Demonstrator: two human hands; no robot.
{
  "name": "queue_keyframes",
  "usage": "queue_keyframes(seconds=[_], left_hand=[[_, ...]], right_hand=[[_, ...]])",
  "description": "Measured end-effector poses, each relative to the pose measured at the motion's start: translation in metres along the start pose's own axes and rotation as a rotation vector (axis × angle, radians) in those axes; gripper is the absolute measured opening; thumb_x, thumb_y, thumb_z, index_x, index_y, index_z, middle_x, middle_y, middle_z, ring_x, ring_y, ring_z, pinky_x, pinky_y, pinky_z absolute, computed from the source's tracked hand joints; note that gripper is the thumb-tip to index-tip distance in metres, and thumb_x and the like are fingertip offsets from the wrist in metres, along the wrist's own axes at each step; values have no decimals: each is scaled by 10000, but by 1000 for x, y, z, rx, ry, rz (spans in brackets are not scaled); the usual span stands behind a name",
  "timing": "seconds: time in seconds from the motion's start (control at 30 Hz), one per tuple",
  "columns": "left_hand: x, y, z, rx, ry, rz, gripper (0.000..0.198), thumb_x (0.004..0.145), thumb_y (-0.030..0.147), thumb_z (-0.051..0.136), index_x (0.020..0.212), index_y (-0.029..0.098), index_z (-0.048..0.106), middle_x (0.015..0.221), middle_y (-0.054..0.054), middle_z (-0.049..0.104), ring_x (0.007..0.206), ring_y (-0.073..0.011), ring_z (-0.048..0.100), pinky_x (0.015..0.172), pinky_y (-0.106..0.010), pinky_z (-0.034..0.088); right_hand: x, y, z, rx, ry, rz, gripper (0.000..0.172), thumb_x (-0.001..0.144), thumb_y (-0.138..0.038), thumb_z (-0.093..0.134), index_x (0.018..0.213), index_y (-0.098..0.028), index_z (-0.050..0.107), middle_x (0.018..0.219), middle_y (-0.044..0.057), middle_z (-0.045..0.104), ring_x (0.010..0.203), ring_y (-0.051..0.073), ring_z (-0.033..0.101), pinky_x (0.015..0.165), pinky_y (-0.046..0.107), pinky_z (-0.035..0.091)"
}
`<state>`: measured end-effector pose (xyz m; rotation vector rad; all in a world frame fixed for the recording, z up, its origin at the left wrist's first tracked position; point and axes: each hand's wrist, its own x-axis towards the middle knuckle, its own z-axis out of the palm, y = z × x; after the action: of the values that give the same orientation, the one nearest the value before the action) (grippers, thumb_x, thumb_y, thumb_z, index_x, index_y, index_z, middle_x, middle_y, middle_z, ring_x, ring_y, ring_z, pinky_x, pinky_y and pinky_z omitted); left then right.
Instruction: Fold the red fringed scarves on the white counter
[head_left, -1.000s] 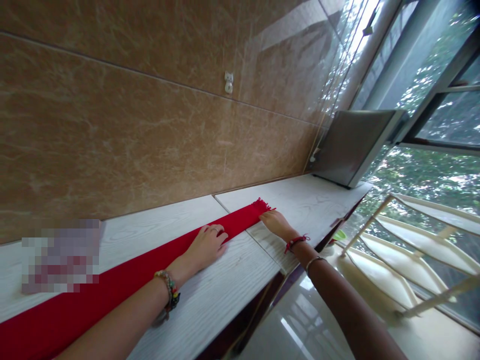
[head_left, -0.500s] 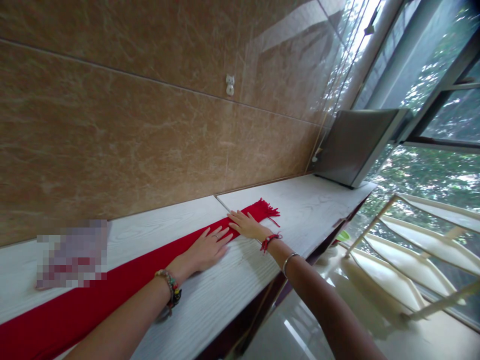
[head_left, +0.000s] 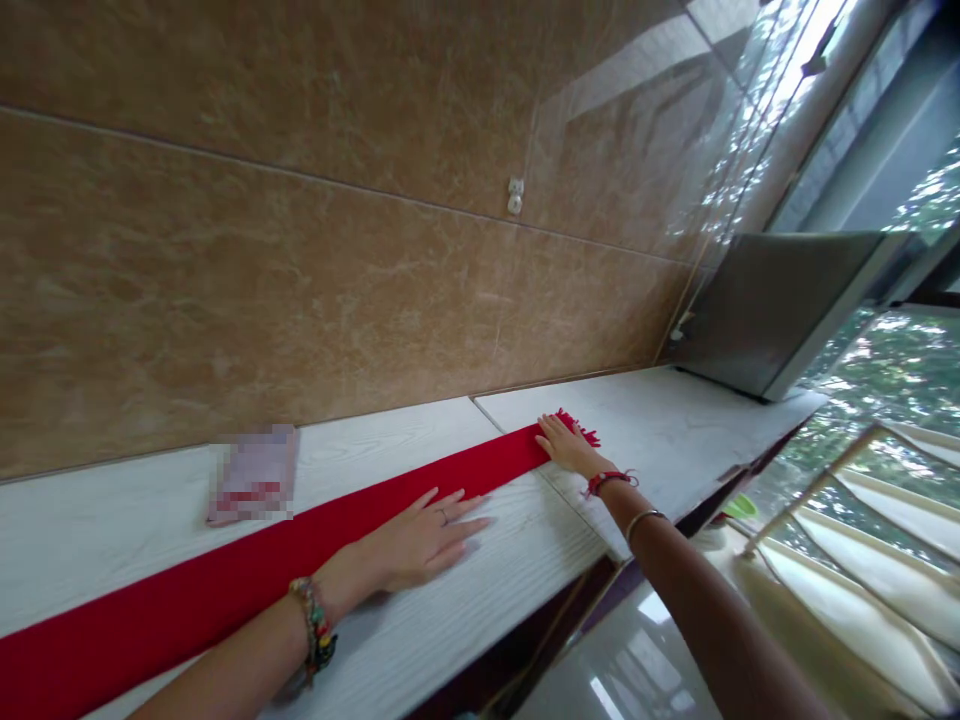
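A long, narrow red scarf [head_left: 315, 535] with a fringed far end lies along the white wood-grain counter [head_left: 637, 430]. My left hand [head_left: 416, 540], with a ring and a beaded bracelet, rests over the scarf's near edge, its fingers stretched out and spread. Close to the fringe, my right hand [head_left: 568, 446] lies flat on the scarf with its fingers extended. A red cord and a silver bangle circle the right wrist. Neither hand grips the cloth.
A flat, blurred packet [head_left: 255, 475] lies between scarf and wall. A small white figure [head_left: 515, 196] is fixed to the brown tiled wall [head_left: 337, 300]. A grey box-like appliance [head_left: 780, 310] stands at the counter's far end. A cream tiered rack [head_left: 862, 560] stands right.
My right hand has slid along the scarf to the fringe, away from my left hand. The hands were side by side before. The view has shifted left.
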<state>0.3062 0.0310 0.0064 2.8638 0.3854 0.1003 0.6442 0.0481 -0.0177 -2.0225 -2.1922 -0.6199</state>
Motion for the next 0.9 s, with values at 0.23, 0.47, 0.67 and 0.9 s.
queue_keyframes(seconds=[0.23, 0.47, 0.67, 0.9], left_hand=[[-96, -9, -9, 74, 138, -290, 442, 924, 374, 228, 1360, 307, 221, 1446, -6, 215, 1325, -163, 141, 1073, -404, 113], [-203, -21, 6, 247, 191, -636, 451, 920, 394, 221, 1350, 266, 272, 1439, -64, 228, 1316, -192, 177, 1046, -415, 177], [-261, -8, 4, 314, 176, -737, 428, 918, 379, 243, 1325, 278, 328, 1416, -54, 285, 1297, -196, 237, 1039, -414, 197], [-319, 3, 5, 315, 182, -931, 461, 904, 428, 241, 1338, 283, 299, 1421, -50, 272, 1302, -221, 221, 1021, -453, 212]], right_hand=[[14, -130, -24, 303, 26, -288, 505, 910, -365, 249, 1366, -148, 257, 1407, 144, 270, 1306, 257, 178, 989, 517, 258], [-4, -267, -56, 408, -34, -510, 505, 916, -380, 242, 1373, -165, 240, 1416, 120, 257, 1307, 225, 185, 1016, 485, 228], [-16, -253, -50, 310, -39, -521, 480, 918, -360, 249, 1362, -176, 267, 1391, 129, 310, 1289, 237, 237, 979, 532, 266], [-3, -329, -99, 386, 15, -592, 485, 917, -354, 233, 1361, -162, 276, 1409, 124, 272, 1297, 263, 208, 987, 525, 258]])
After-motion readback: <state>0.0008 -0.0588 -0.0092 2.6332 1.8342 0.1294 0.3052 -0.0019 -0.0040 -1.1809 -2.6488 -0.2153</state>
